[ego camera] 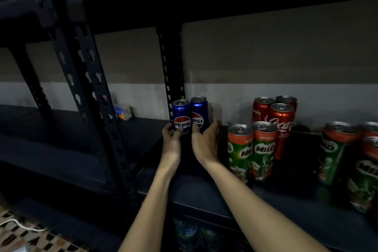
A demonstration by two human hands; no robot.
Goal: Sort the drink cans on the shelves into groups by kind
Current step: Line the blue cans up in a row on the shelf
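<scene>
Two blue Pepsi alu cans, left one (181,115) & right one (199,112), stand upright, long axis vertical, tabs up, logos facing cam, touching side by side at back-left of dark metal shelf (204,196). Left hand (172,139) grips left can's base; right hand (205,141) grips right can's. Red Coca-Cola cans (281,127) & green Milo cans (252,149) upright to the right.

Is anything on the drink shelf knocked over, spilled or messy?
Nothing is spilled or tipped. The two Pepsi cans, the Coca-Cola cans and the Milo cans all stand upright. Only oddity: more Milo cans stand apart at the right, so that kind is split.
</scene>
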